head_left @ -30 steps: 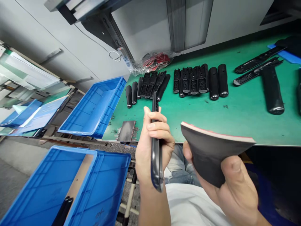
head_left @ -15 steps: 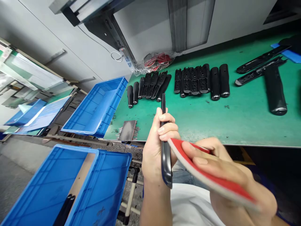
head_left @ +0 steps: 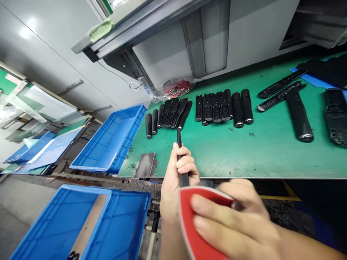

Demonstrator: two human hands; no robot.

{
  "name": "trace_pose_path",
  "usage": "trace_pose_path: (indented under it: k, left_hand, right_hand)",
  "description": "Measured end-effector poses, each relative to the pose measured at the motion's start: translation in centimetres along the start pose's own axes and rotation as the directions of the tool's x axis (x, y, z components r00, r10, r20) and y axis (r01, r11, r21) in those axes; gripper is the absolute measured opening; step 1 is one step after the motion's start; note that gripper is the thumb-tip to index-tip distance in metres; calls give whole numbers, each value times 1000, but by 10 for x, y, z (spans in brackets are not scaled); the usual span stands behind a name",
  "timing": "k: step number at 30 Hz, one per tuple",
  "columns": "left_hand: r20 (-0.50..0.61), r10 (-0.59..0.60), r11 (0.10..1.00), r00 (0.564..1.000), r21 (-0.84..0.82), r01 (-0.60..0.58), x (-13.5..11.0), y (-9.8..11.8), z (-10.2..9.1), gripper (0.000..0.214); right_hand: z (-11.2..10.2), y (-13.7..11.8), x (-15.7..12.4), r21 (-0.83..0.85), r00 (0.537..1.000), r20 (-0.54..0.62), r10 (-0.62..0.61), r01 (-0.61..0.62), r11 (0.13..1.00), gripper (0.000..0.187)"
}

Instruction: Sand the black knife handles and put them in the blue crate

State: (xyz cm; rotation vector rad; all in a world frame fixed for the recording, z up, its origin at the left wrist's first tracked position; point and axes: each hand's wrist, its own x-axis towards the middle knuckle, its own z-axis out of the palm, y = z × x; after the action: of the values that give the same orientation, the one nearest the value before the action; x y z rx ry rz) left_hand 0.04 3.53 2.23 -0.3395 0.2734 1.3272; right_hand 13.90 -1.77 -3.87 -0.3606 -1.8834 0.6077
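As I log this moment from my remote station, the left hand [head_left: 176,184] holds a slim black handle piece [head_left: 179,144] just off the near edge of the desk, upright, its tip just beside the nearest row of parts. Its fingers [head_left: 184,162] curl round the piece, pinching it against the palm. The right hand [head_left: 233,220] sits just to the right, its fingers [head_left: 217,213] pressed together across a red-faced sanding pad [head_left: 188,224]. The pad hides the lower end of the handle piece; whether the two touch, I cannot tell.

Items on the green-topped desk [head_left: 271,155], left to right:
- a row of black handle parts [head_left: 168,113], smooth and slotted, side by side
- a second row of slotted black shells [head_left: 214,107], ending in two glossy handles [head_left: 242,108]
- two long slotted strips [head_left: 279,86]
- one large black handle [head_left: 299,115], lying alone
- a ribbed black shell [head_left: 336,117] at the right edge
- a dark cloth [head_left: 322,68] on a blue sheet [head_left: 295,70], far right
- a worn abrasive sheet [head_left: 145,165] at the near edge

Beyond the desk lies a plastic bag of red items [head_left: 176,89]. Left of the desk stands a blue plastic crate [head_left: 111,141], with another blue crate [head_left: 127,224] nearer.
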Motion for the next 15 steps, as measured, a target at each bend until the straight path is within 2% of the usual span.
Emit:
trace_pose_path:
  k: [2, 4, 6, 7, 8, 9, 10, 11, 12, 14, 15]
  left_hand:
    - [-18, 26, 999, 999, 32, -26, 3, 0, 3, 29]
    - [-45, 90, 991, 995, 106, -85, 8, 0, 6, 32]
    - [-54, 158, 940, 986, 315, -134, 16, 3, 11, 34]
    - [-36, 219, 848, 975, 502, -172, 22, 6, 14, 33]
    - [8, 299, 677, 954, 703, -218, 31, 10, 17, 32]
    - [79, 382, 445, 921, 858, -257, 42, 16, 22, 28]
    - [167, 449, 199, 878, 939, -280, 56, 23, 28, 23]
    - [251, 493, -11, 833, 959, -282, 73, 31, 34, 19]
    - [309, 518, -152, 797, 951, -270, 91, 40, 42, 25]
    - [352, 534, -309, 769, 927, -210, 129, 57, 58, 55]
    - [364, 543, -388, 756, 908, -158, 146, 63, 65, 65]
  right_hand:
    - [4, 7, -5, -62, 999, 1, -34, 34, 997, 23]
    - [18, 15, -10, -149, 997, 14, -72, 73, 986, 24]
    - [34, 23, -15, -236, 992, 33, -121, 126, 964, 28]
    - [41, 26, -17, -271, 984, 47, -170, 176, 946, 34]
    - [45, 29, -21, -297, 973, 49, -224, 228, 927, 44]
    - [46, 31, -25, -316, 968, 26, -251, 246, 916, 51]
    - [42, 34, -31, -331, 970, -23, -242, 221, 917, 54]
    - [35, 35, -37, -343, 975, -90, -201, 159, 926, 52]
    - [24, 36, -43, -351, 976, -166, -140, 74, 933, 45]
    - [-1, 34, -55, -369, 957, -290, -30, -83, 926, 31]
    - [-12, 32, -61, -378, 945, -327, -3, -128, 917, 32]
